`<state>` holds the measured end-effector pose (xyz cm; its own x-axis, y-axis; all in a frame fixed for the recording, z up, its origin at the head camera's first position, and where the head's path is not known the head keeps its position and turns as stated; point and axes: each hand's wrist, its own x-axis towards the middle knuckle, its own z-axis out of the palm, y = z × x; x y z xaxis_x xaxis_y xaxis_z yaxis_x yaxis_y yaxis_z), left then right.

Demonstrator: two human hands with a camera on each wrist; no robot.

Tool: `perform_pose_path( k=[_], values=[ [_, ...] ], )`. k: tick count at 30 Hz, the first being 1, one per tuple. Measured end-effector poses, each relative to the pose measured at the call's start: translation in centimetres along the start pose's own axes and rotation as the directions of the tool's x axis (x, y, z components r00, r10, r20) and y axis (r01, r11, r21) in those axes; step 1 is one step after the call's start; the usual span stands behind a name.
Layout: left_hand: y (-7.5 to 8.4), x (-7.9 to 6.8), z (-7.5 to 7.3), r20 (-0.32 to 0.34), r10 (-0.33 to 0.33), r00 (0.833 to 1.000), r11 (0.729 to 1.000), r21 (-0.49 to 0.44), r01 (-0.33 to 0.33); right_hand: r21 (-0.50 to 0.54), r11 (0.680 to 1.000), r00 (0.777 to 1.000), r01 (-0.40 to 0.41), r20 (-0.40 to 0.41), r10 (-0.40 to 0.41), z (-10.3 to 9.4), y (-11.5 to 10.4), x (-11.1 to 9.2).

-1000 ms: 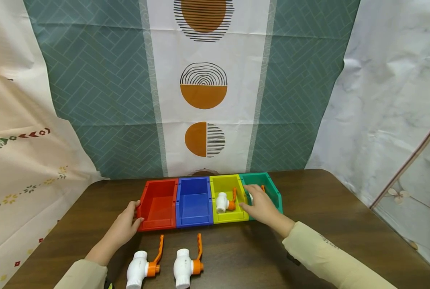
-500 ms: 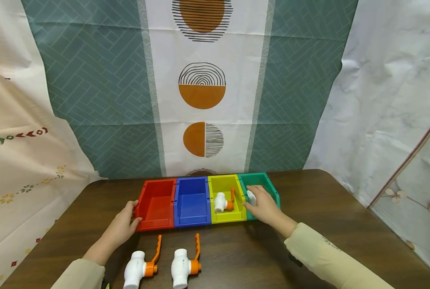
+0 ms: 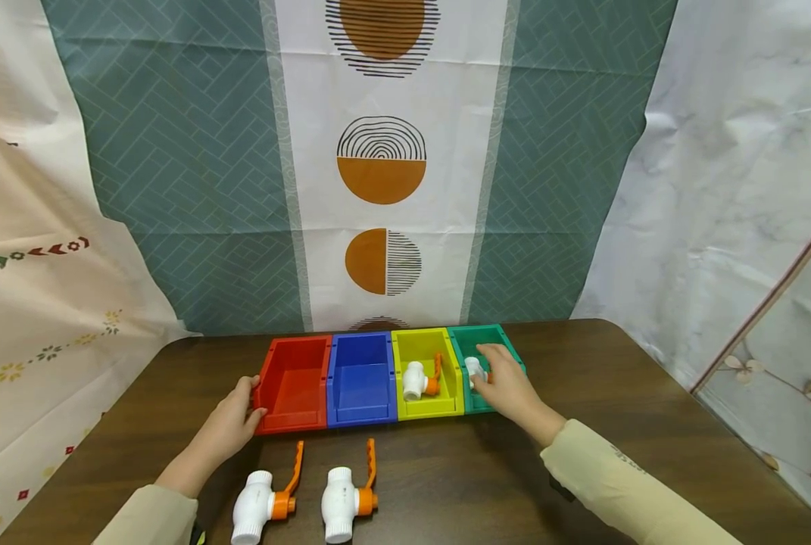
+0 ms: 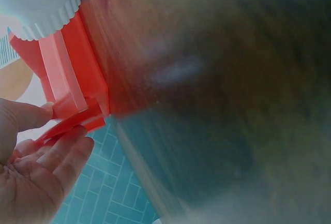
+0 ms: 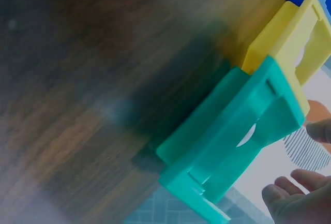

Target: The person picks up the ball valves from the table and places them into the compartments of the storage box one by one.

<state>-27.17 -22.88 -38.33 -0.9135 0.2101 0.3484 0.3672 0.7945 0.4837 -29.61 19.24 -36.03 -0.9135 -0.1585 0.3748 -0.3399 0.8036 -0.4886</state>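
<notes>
My left hand [image 3: 228,424] pinches the left wall of the red bin [image 3: 299,382] between thumb and fingers, as the left wrist view also shows. Above the green bin [image 3: 472,342] at the row's right end is my right hand [image 3: 513,387]. Its thumb and fingers are spread apart with nothing between them in the right wrist view. Inside that bin lies a white ball valve [image 3: 473,366], its orange handle mostly hidden by the hand. Another ball valve [image 3: 413,381] with an upright-pointing orange handle lies in the yellow bin [image 3: 419,344].
Between the red and yellow bins sits a blue bin [image 3: 364,382], joined in the row. Two more white ball valves, one left [image 3: 252,509] and one right [image 3: 339,506], lie on the dark wooden table [image 3: 460,484] in front. A patterned cloth [image 3: 391,212] hangs behind.
My right hand has let go of the ball valve in the green bin and shifted slightly right, so more of the valve shows. The left hand stays on the red bin.
</notes>
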Motion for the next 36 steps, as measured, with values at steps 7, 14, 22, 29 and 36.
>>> perform_pose_path(
  k=[7,14,22,29,36],
  values=[
    [0.0,0.1,0.0,0.008,-0.012,1.000,1.000,-0.004,0.012,-0.012,1.000,0.999,0.012,-0.053,-0.013,-0.1,0.8,0.0],
    [0.0,0.2,0.0,0.006,-0.017,1.000,1.000,-0.006,0.017,-0.026,0.999,0.996,0.026,-0.089,-0.029,-0.1,1.4,0.1],
    [0.0,0.0,0.1,0.011,-0.023,1.000,1.000,-0.007,0.023,-0.032,0.999,0.998,-0.004,-0.070,0.002,0.2,2.2,0.0],
    [-0.1,-0.1,0.1,0.002,-0.013,1.000,1.000,-0.012,0.013,-0.037,0.999,0.997,-0.024,-0.073,0.021,0.1,2.4,-0.1],
    [-0.1,0.0,0.1,-0.007,-0.007,1.000,1.000,-0.012,0.007,-0.018,0.998,0.993,-0.066,-0.098,0.064,-0.3,3.2,-0.2]
  ],
)
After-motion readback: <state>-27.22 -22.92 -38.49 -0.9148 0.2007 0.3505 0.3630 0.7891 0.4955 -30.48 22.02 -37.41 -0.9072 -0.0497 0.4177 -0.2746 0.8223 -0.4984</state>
